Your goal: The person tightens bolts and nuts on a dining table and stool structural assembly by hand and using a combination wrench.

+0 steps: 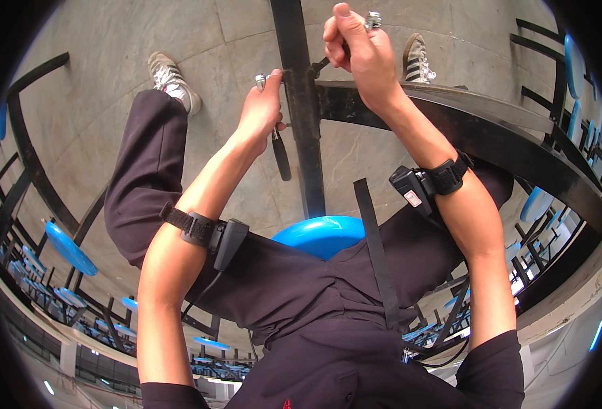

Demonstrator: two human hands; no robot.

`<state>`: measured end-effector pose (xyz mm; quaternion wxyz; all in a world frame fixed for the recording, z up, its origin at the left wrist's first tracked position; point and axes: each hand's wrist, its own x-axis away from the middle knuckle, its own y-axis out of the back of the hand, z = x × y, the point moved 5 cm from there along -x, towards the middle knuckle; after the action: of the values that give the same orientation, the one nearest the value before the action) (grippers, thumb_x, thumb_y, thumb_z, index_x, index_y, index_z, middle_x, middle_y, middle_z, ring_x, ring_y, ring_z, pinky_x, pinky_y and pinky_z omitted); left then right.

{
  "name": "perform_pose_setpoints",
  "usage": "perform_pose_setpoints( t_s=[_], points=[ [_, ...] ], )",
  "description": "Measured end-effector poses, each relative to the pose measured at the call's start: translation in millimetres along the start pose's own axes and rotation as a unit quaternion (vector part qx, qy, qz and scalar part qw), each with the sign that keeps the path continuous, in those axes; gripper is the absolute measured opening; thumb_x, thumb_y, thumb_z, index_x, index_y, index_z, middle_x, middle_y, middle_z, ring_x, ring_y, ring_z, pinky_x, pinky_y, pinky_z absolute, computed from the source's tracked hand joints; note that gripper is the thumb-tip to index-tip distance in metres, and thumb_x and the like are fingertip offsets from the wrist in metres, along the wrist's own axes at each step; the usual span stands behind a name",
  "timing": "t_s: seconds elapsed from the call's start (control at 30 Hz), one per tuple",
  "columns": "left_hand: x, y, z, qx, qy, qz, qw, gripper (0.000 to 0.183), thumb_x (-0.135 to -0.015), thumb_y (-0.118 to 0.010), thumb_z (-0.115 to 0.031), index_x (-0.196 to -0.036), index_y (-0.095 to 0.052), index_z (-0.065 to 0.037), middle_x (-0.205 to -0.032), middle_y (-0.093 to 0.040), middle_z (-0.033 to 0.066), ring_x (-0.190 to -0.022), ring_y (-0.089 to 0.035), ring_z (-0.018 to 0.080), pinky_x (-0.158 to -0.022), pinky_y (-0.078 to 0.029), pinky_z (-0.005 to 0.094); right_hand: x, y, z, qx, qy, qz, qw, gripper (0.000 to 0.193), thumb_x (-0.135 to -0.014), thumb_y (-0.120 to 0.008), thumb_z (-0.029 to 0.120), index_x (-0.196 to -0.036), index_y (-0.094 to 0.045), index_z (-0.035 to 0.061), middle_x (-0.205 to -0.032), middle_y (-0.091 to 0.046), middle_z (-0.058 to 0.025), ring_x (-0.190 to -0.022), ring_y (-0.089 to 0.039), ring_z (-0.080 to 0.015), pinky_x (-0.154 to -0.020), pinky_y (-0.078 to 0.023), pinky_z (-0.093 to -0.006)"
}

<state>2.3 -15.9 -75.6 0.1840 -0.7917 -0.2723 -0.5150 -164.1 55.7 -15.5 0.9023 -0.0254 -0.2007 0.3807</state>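
Note:
My left hand (262, 108) is closed around a black-handled tool (281, 158), its grip hanging below my fingers beside a black metal post (307, 146). The tool's working end is hidden by my hand and the post. Across that post, my right hand (365, 58) is raised with curled fingers. A short dark rod (320, 66) runs from the post's joint toward those fingers; whether they grip it is hard to make out. A small silvery metal piece shows at each hand, one by the left knuckles (260, 82) and one by the right (374, 20).
A black-edged beam (451, 116) joins the post and curves off to the right. Between my legs is a round blue seat (321, 235). More blue seats (71, 248) on black frames stand on both sides. Dark strapped devices (213, 238) sit on my forearms.

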Motion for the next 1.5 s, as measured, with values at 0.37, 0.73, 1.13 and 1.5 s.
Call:
perform_pose_setpoints(
  t_s=[0.37,0.73,1.13,1.5],
  points=[
    [-1,0,1,-0.003,-0.002,-0.012,1.0,0.043,-0.089,-0.048,-0.052,-0.088,-0.042,-0.009,-0.06,-0.031,-0.0054,-0.05,-0.035,0.0088,-0.051,-0.04,0.0282,-6,1,-18,-0.003,0.017,-0.019,1.0,0.026,-0.096,-0.051,0.029,-0.092,-0.057,0.0041,-0.074,-0.062,-0.0011,-0.062,-0.051,-0.0036,-0.055,-0.039,-0.0189],
    [-4,2,3,0.012,0.003,-0.009,1.0,0.046,-0.088,-0.051,-0.053,-0.091,-0.042,-0.009,-0.061,-0.033,-0.0047,-0.051,-0.037,0.0091,-0.051,-0.04,0.0284,1,-7,-10,0.224,0.101,-0.014,0.969,0.024,-0.095,-0.049,0.022,-0.099,-0.058,0.0002,-0.078,-0.064,-0.0059,-0.071,-0.058,-0.0112,-0.064,-0.046,-0.0281],
    [-3,2,3,0.004,0.007,-0.011,1.0,0.045,-0.088,-0.05,-0.053,-0.09,-0.041,-0.009,-0.062,-0.033,-0.0046,-0.052,-0.037,0.0089,-0.052,-0.04,0.0282,-1,5,17,0.239,0.163,-0.144,0.946,0.033,-0.097,-0.047,0.034,-0.088,-0.062,0.0058,-0.074,-0.063,-0.0053,-0.074,-0.06,-0.0183,-0.069,-0.047,-0.0285],
    [1,0,1,0.002,0.003,-0.016,1.0,0.042,-0.089,-0.049,-0.051,-0.089,-0.042,-0.01,-0.061,-0.032,-0.0048,-0.051,-0.036,0.0088,-0.051,-0.039,0.0275,6,-5,-1,0.186,0.033,-0.041,0.981,0.027,-0.092,-0.052,0.024,-0.08,-0.063,0.0019,-0.051,-0.04,0.002,-0.05,-0.037,-0.0043,-0.047,-0.031,-0.0255]
  ],
)
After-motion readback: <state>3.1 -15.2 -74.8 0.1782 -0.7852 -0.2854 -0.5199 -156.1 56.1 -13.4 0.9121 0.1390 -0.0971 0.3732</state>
